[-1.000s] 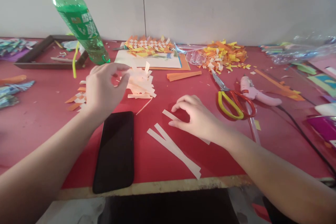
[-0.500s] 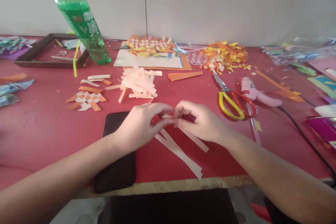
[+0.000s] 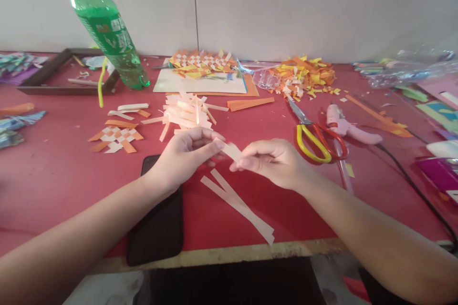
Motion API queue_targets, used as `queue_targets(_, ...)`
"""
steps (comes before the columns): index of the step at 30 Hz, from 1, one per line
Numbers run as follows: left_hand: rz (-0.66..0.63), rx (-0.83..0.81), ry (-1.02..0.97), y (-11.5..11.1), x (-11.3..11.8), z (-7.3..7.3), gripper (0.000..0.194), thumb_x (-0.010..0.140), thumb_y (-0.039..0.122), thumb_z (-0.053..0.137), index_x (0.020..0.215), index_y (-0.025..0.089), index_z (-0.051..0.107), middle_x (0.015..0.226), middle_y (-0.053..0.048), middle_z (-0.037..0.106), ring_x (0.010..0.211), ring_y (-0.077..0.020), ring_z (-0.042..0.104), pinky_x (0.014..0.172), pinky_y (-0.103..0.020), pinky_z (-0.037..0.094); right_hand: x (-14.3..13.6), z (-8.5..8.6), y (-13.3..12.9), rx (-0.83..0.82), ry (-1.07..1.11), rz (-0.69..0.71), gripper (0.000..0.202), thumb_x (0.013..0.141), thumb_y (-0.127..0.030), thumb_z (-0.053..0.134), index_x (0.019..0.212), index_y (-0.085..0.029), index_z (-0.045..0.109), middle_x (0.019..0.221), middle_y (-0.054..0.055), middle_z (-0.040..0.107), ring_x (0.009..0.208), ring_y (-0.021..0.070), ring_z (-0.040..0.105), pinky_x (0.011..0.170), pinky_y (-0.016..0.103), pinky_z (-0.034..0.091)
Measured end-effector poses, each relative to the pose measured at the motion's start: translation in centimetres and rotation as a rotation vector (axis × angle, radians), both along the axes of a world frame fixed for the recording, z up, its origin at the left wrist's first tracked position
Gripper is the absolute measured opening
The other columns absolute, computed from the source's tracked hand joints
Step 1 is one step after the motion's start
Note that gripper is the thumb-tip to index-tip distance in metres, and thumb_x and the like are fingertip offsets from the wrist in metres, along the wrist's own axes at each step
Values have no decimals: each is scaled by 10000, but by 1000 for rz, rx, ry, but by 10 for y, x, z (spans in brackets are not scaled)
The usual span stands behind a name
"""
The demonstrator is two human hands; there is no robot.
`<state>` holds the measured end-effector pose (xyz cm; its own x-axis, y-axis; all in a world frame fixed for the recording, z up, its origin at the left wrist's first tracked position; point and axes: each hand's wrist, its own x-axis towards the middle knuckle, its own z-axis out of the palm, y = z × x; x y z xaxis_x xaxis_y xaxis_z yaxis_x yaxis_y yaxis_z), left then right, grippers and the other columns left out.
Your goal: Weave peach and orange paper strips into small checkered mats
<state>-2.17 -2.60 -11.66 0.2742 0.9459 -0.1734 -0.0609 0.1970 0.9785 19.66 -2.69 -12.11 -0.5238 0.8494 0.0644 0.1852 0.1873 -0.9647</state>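
Note:
Between my two hands a pale paper strip (image 3: 232, 151) is stretched above the red table. My left hand (image 3: 189, 155) pinches its left end between thumb and fingers. The other end is pinched by my right hand (image 3: 270, 159), whose fingers hide part of it. Below them lie two loose pale strips (image 3: 243, 207), crossing near their lower ends. Just beyond my left hand is a heap of pale folded strips (image 3: 186, 112). A small woven orange-and-white paper piece (image 3: 116, 138) lies to the left.
A black phone (image 3: 155, 228) lies under my left wrist. Scissors (image 3: 315, 140) and a pink glue gun (image 3: 352, 126) with a cord lie right. A tilted-looking green bottle (image 3: 114, 38) stands by a dark frame (image 3: 57, 90). Orange and yellow paper pieces (image 3: 307, 74) are heaped behind.
My hands have moved slightly apart, showing the strip between them. Its long tail, which hung below my right hand, no longer shows there. The two loose strips stay on the table.

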Motion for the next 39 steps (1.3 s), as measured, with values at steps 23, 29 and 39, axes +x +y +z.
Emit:
queue_targets(23,60,200,150,-2,-2,-5,298,725,320,859,964,196,733,888,-30,777,822,-172,743,763,-246,577,-7,-5,1,-134,161,-238,223,802,-269,798,866,-192,598,812,15,748,732,175,770,723,306,635)
queue_targets(29,81,189,75,-1,-2,-7,216,752,310,844,907,200,741,827,1,773,758,-126,730,722,-197,576,-7,-5,2,-117,207,-252,229,790,-241,810,876,-189,605,815,-5,717,712,143,749,700,270,623)
queue_targets(39,183,31,-50,-1,1,-1,198,723,298,869,817,172,748,759,9,776,694,-92,728,701,-151,592,-4,-7,8,-106,328,-303,229,754,-169,830,860,-180,627,815,-22,691,690,104,717,713,247,611)
